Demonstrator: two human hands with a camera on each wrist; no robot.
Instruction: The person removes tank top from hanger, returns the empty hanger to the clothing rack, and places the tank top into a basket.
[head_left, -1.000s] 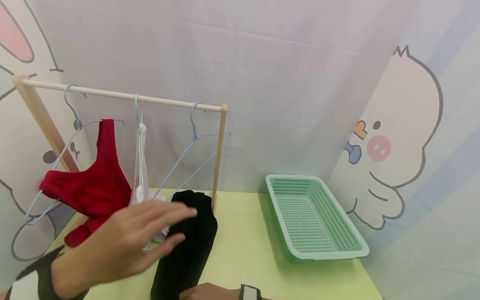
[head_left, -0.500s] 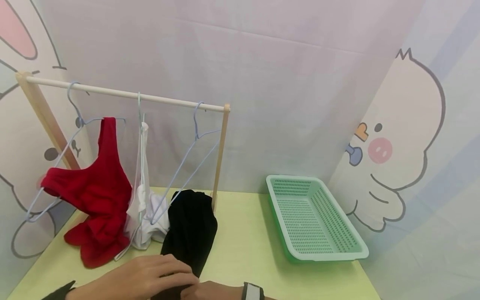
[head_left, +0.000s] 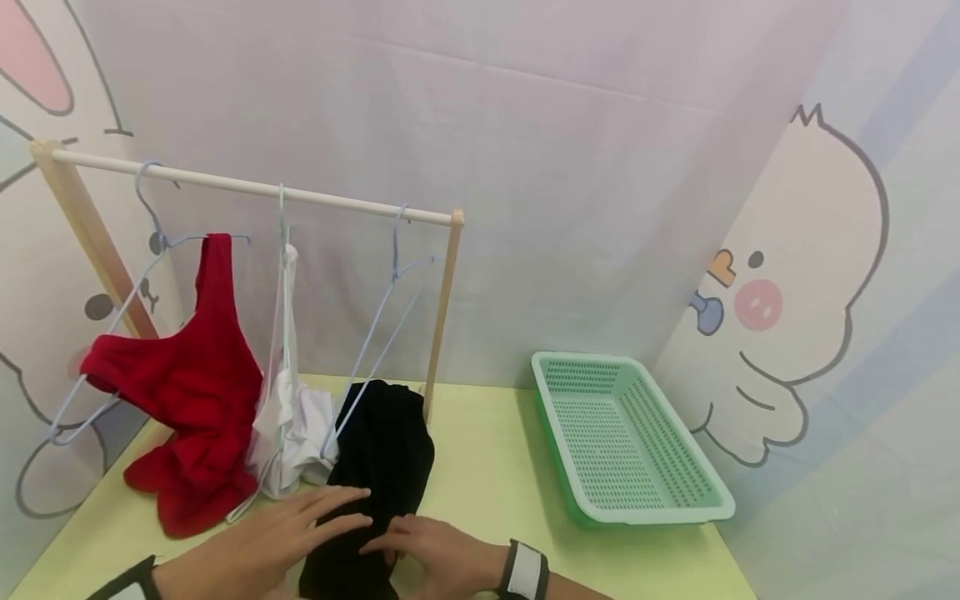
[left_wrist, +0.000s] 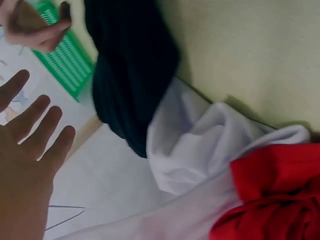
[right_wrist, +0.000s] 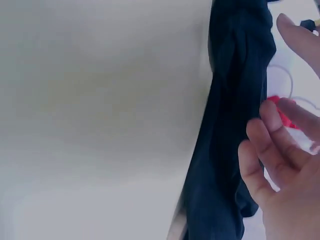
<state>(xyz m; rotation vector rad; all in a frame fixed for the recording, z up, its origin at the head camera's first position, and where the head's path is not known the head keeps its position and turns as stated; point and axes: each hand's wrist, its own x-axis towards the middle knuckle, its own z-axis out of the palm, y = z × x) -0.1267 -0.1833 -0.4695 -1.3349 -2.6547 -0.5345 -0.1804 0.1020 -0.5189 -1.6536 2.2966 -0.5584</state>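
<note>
A black garment lies lengthwise on the table, with both hands at its near part. My left hand is over its left side, fingers extended; the left wrist view shows that hand spread and holding nothing. At the right edge is my right hand, its fingertips right at the cloth. In the right wrist view its fingers are loosely bent beside the black fabric, thumb apart. Above the garment's far end a bare blue hanger hangs from the rack rail.
A red top hangs on another blue hanger, its lower part on the table. Beside it a white garment hangs on a pale hanger. A green basket stands on the right of the yellow table.
My left hand has come down from in front of the hangers to the black garment. My right hand has moved up into view, and the hands have separated. The bare hanger has swung.
</note>
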